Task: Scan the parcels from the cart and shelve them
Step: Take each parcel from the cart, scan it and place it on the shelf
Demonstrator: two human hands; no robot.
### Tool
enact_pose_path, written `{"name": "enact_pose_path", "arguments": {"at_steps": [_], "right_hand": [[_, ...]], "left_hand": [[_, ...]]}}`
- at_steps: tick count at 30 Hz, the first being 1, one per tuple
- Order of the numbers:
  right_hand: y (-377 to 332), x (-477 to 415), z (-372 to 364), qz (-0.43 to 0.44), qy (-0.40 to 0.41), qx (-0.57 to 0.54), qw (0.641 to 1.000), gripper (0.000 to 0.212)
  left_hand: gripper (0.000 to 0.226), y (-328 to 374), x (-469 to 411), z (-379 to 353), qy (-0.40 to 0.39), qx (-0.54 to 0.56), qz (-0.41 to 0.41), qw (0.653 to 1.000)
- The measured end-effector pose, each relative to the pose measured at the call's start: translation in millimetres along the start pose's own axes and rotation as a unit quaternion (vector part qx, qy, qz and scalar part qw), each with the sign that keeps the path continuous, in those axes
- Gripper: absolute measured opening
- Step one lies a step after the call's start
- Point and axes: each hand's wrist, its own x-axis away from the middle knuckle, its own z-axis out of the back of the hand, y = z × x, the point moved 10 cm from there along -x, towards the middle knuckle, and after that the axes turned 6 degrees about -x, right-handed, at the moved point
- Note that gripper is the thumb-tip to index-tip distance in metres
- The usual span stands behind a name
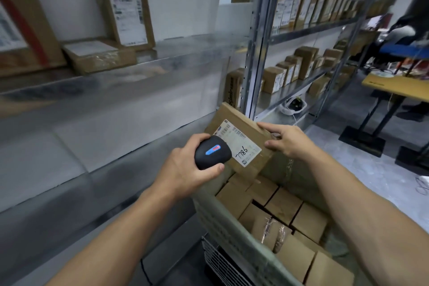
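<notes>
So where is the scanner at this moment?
Head view, centre: the left hand grips the scanner, just left of the labelled parcel that the right hand holds above the cart.

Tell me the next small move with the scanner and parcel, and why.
Probably draw the scanner back slightly so its nose takes in the barcodes along the label's far edge, then trigger it. The left hand grips the scanner right over the label's near corner, and the right hand holds the parcel tilted above the cart, so scanning seems the step at hand.
</notes>
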Motion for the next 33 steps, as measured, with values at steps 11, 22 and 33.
{"name": "enact_pose_path", "arguments": {"at_steps": [11, 22, 33], "right_hand": [[-33.7, 21.9, 11.4, 0.013, 0.111, -0.09, 0.99, 0.064], [-55.9, 22.9, 22.0, 0.037, 0.162, -0.321, 0.932, 0.066], [-87.9, -13.7, 33.6, 0.077, 0.165, -0.445, 0.877, 0.067]], "left_hand": [[0.058, 4.5, 24.7, 54.5, 0.073, 0.079, -0.004, 0.994], [0.062, 6.6, 12.4, 104.8, 0.154, 0.147, -0.005, 0.977], [0.06, 17.8, 3.2, 147.3, 0.234, 0.182, -0.02, 0.955]]}}
